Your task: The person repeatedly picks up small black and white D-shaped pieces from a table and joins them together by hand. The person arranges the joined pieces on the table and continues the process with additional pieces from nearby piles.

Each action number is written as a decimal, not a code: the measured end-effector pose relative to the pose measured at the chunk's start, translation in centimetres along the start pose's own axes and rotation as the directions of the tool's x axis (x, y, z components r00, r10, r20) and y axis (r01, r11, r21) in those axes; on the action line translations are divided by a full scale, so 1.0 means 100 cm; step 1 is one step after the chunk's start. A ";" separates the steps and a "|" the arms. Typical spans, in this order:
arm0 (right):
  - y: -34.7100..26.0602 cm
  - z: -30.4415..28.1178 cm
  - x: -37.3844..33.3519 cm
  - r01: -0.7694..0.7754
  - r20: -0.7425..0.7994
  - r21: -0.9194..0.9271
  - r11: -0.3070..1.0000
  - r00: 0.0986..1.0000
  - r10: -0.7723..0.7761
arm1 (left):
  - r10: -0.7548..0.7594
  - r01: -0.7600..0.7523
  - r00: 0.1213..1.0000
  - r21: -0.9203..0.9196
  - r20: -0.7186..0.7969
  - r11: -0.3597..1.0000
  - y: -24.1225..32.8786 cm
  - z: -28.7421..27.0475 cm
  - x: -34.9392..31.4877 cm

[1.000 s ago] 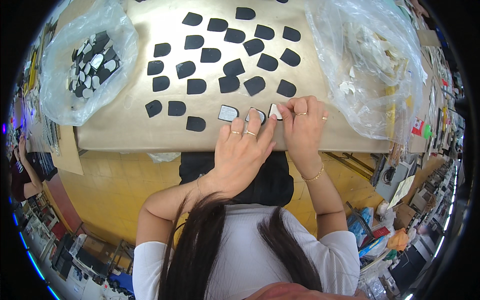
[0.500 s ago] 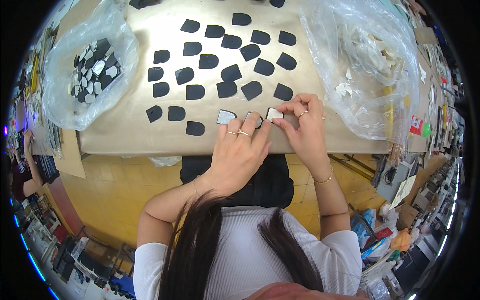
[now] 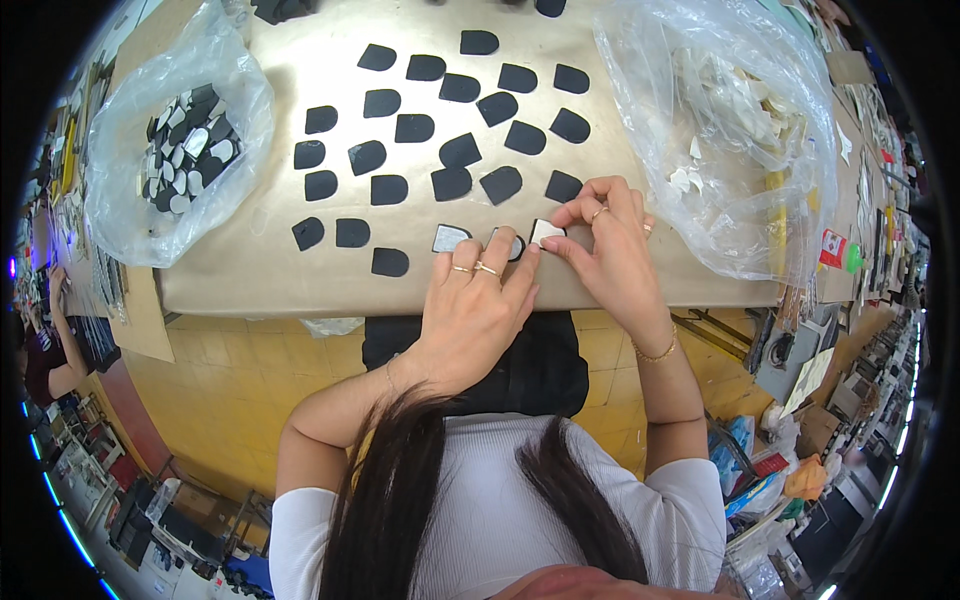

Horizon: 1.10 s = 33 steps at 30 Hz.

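Observation:
My right hand (image 3: 612, 245) pinches a white tab-shaped piece (image 3: 546, 232) between thumb and forefinger. That piece lies over a black one, whose dark edge shows around it. My left hand (image 3: 473, 300) rests on the table's near edge area with its fingers stretched out, the forefinger tip close to the same piece. Under its fingers is a second black piece with a light layer (image 3: 515, 246), partly hidden. A third light-topped piece (image 3: 451, 237) lies at the left hand's fingertips. Beyond, several black tab-shaped pieces (image 3: 414, 128), rounded at one end, are spread over the table.
A clear plastic bag (image 3: 240, 190) of black and white pieces stands at left. Another clear bag (image 3: 660, 120) with white scraps lies at right. The tan-covered table (image 3: 230, 285) ends just before me. A co-worker's arm (image 3: 68, 340) shows at far left.
My right hand has turned slightly and its forearm has shifted a little to the right, still pinching the white piece. The left hand stays nearly in place.

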State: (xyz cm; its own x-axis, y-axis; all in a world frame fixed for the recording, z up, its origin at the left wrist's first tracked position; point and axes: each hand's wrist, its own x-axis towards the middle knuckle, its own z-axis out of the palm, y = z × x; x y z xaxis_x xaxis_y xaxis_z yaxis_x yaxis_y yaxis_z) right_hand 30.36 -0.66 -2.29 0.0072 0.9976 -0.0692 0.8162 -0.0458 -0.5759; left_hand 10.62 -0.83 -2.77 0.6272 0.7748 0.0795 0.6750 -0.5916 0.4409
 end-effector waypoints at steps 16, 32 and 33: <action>0.013 -0.021 -0.009 0.161 0.060 0.334 0.929 0.980 -0.192 | 0.027 -0.027 0.999 0.007 0.024 1.000 -0.007 -0.003 0.012; 0.031 -0.026 0.057 0.019 0.116 0.191 0.981 0.992 -0.042 | 0.101 -0.101 0.995 0.054 0.000 0.993 0.005 0.003 0.028; 0.030 -0.026 0.057 0.027 0.107 0.190 0.981 0.993 -0.048 | 0.104 -0.105 0.994 0.052 0.010 0.993 0.006 0.004 0.028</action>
State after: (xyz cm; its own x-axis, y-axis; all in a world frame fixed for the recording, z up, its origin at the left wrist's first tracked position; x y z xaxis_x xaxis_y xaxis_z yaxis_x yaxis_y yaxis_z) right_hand 34.37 5.00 -2.34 -0.0933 0.9874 -0.1281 0.6915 -0.0283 -0.7218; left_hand 12.92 0.94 -2.64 0.6979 0.7066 0.1165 0.6247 -0.6802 0.3835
